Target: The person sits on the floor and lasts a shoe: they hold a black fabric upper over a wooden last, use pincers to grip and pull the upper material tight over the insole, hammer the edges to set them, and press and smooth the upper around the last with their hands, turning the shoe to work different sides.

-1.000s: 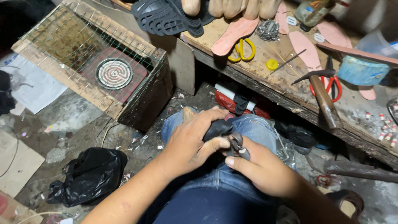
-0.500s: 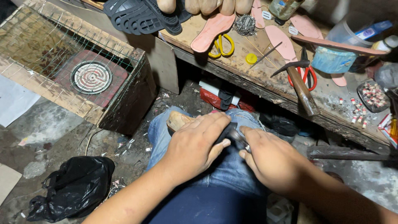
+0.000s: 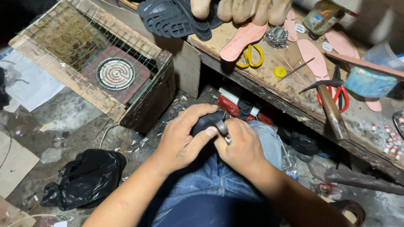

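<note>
My left hand (image 3: 185,136) wraps around a dark shoe piece (image 3: 207,120) and presses it down on my knee in blue jeans (image 3: 219,180). My right hand (image 3: 242,147) is closed on a small metal tool (image 3: 223,129), whose grey tip sits against the dark piece between my two thumbs. Most of the dark piece and the tool is hidden under my fingers.
A wooden bench (image 3: 290,82) ahead carries yellow scissors (image 3: 249,56), red scissors (image 3: 338,94), a hammer (image 3: 330,105), pink insoles (image 3: 242,40) and black soles (image 3: 176,17). Another person's fingers (image 3: 240,9) rest at its far edge. A wire-topped wooden box (image 3: 105,71) stands left; a black bag (image 3: 86,178) lies on the floor.
My hands have closed in tighter over the dark piece, with the right hand now curled over the tool. The view has shifted slightly.
</note>
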Action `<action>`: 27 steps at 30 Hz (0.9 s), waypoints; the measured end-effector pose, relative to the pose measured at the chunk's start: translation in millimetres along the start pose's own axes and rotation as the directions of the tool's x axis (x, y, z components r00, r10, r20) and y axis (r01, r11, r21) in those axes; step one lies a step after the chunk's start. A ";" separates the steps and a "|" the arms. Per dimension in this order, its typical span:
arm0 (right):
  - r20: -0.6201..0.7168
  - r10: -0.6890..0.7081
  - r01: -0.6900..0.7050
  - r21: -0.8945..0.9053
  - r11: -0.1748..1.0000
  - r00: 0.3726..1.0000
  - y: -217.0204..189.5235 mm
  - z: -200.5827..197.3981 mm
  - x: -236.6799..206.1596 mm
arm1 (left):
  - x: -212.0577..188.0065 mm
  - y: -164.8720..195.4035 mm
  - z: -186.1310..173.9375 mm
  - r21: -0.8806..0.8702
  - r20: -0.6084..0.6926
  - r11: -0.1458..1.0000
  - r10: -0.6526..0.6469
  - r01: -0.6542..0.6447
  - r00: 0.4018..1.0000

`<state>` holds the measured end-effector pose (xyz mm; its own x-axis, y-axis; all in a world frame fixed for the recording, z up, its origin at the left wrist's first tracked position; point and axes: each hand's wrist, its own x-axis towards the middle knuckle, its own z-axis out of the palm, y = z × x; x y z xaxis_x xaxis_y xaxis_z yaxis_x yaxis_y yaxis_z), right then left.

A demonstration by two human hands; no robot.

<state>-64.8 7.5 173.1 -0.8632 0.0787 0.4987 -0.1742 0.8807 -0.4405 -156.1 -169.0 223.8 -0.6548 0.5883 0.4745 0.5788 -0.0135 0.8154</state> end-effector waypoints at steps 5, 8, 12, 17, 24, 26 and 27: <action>0.088 0.003 -0.004 0.018 1.000 0.996 -27.7 -15.7 12.6 | -2.7 21.8 -7.1 0.334 -0.074 0.941 -0.036 0.059 0.997; 0.277 0.027 0.006 -0.118 0.993 0.960 -43.9 -48.8 7.7 | -0.9 35.3 -6.5 0.395 -0.035 0.910 -0.121 0.125 0.992; 0.521 0.204 -0.098 -0.224 0.970 0.829 -60.1 -79.6 -3.8 | -2.5 48.9 -1.4 0.387 0.087 0.886 -0.309 0.254 0.947; 0.819 0.275 -0.391 -0.068 0.918 0.504 -57.3 -85.8 2.5 | -10.4 50.9 -7.8 0.192 0.186 0.941 -0.315 0.280 0.931; 0.810 0.101 -0.539 0.285 0.793 0.577 -50.1 -79.6 13.0 | -14.9 51.5 -1.4 0.373 0.097 0.879 -0.354 0.295 0.930; 0.810 0.213 -0.543 0.150 0.826 0.547 -48.3 -83.7 10.2 | -14.8 52.4 0.2 0.425 0.074 0.857 -0.352 0.290 0.933; 0.779 0.197 -0.492 0.160 0.856 0.596 -47.1 -85.6 9.6 | -15.3 52.9 1.5 0.448 0.067 0.845 -0.356 0.290 0.932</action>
<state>-24.3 6.7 262.6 -0.9175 -0.1434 -0.3710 0.2000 0.6399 -0.7419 -114.7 -177.4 259.2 -0.7836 0.6074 0.1302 0.5172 0.5217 0.6785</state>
